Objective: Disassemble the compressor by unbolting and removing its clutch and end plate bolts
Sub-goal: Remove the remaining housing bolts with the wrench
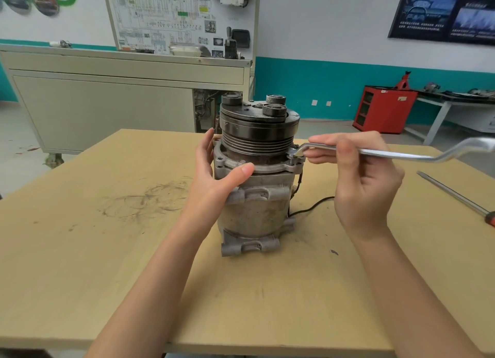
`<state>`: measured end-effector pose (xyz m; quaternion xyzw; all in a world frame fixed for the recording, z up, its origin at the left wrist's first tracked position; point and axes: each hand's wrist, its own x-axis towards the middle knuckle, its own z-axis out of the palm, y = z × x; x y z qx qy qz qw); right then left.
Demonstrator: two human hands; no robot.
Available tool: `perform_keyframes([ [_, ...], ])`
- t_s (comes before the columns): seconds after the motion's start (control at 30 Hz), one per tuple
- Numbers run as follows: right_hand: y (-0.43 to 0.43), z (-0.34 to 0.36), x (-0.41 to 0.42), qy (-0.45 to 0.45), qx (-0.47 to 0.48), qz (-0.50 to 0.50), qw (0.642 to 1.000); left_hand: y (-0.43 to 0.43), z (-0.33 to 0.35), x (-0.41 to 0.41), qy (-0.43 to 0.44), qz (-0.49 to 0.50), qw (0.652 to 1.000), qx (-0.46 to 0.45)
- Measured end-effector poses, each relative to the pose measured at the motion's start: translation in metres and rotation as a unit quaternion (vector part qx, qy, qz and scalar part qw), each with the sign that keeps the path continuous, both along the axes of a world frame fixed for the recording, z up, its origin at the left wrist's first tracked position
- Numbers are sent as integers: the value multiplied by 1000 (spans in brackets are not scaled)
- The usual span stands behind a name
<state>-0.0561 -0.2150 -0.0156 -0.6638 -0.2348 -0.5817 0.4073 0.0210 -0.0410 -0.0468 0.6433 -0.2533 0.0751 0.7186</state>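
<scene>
Early going, clutch point(258, 123) still mounted: left hand point(219, 175) gripping compressor point(254, 213), right hand point(359, 178) pinching ring spanner point(401, 156) seated on end-plate bolt point(292, 156).

One wide-angle view from the person's head looks forward and down, close over the table point(80, 250). The left hand point(217, 175) on the compressor point(257, 210) and the right hand point(364, 186) on the wrench point(401, 155) sit mid-frame; a far wall point(321, 36) crosses the top.

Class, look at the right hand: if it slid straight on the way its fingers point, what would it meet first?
The right hand would likely meet the ring end of the wrench first, then the grooved pulley of the compressor behind it; depth is unclear.
</scene>
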Motion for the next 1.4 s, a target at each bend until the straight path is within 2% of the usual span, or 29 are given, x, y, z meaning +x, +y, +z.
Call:
perform_keyframes([
  [0.23,7,-7,3,-22,-1,85,996,0,1,-1,0,2,1000,4],
  [0.33,6,-4,6,22,101,138,985,0,1,-2,2,3,1000,4],
  [0.4,-2,2,12,111,209,219,947,0,1,-3,4,6,1000,3],
  [0.47,-12,11,20,217,287,312,880,0,1,-3,2,7,1000,1],
  [0.53,-19,15,27,301,333,363,817,0,2,-3,3,7,1000,-1],
  [0.6,-21,16,31,341,361,390,775,0,2,-3,4,8,1000,-2],
  [0.63,-21,16,32,341,370,398,767,0,2,-3,5,8,1000,-2],
  [0.73,-21,20,27,265,390,393,790,0,2,-3,5,7,1000,2],
  [0.8,-19,23,20,203,374,348,836,0,2,-2,7,8,1000,3],
  [0.9,-10,20,8,138,281,217,924,1,1,-2,8,8,1000,8],
  [1.0,0,13,1,86,191,119,971,1,1,-3,5,6,1000,11],
  [1.13,7,4,-2,22,64,56,996,1,1,-2,1,6,1000,6],
  [1.27,11,-7,0,-17,-20,14,1000,1,0,-1,-1,2,1000,5],
  [1.33,12,-7,2,-16,0,31,999,1,0,-1,-1,2,1000,4],
  [1.4,7,-2,6,40,110,105,988,1,0,0,1,2,1000,5],
])
